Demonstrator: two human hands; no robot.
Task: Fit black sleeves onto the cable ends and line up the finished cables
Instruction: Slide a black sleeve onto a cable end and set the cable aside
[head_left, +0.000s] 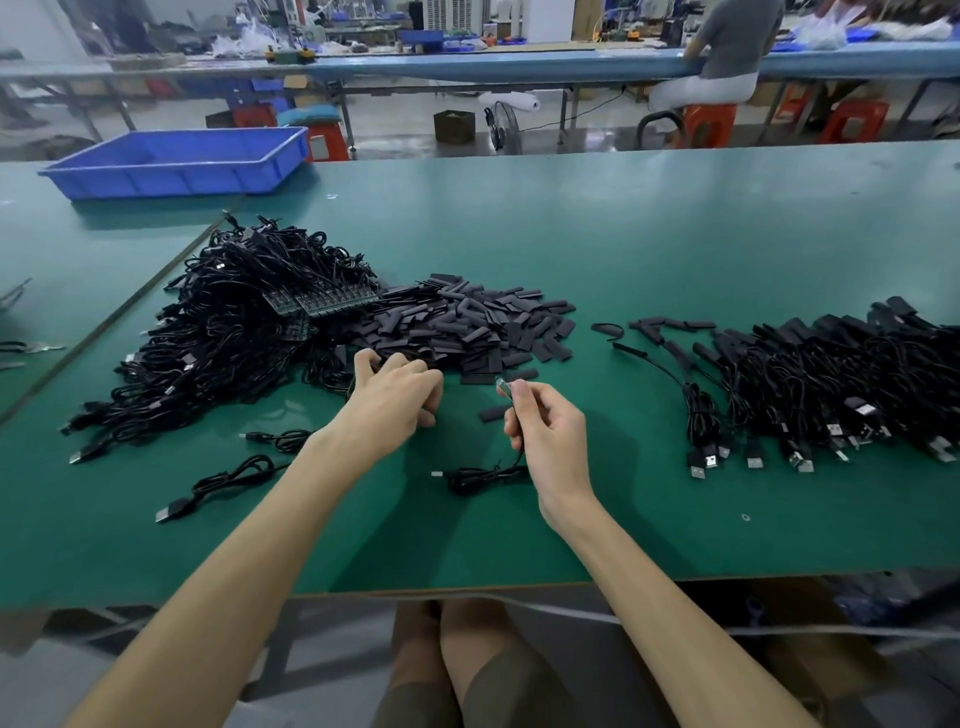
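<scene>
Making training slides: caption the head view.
Right hand pinches a cable end; left hand touches the sleeve pile.

We record even, diffuse light from overhead: moderately bright, no hard glare. The table (675, 249) shows a soft sheen, strongest toward its far edge. Shadows are faint and blurred-edged, lying on its surface just beside the left hand (395, 400) and right hand (545, 436). Wide-angle distortion bows the table's edges and stretches the forearms (249, 551) at the bottom of frame. The far benches (519, 65) look hazy and soft. The cable pile (234, 322) loses detail in its blacks.
</scene>
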